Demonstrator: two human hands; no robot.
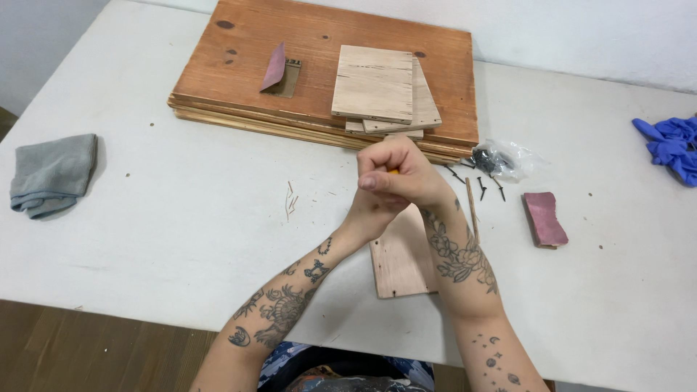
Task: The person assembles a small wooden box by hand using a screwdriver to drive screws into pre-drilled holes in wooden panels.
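My right hand is closed in a fist around a small tool with an orange tip, held upright over a small plywood piece lying on the white table. My left hand sits under and behind the right one, mostly hidden by it, and rests on or near the plywood piece's top edge. What the left fingers hold cannot be made out. A thin wooden stick lies just right of my right wrist.
A stack of large brown boards lies at the back, bearing smaller pale boards and a folded sandpaper scrap. Dark screws and a plastic bag, a red sanding block, blue gloves, grey cloth.
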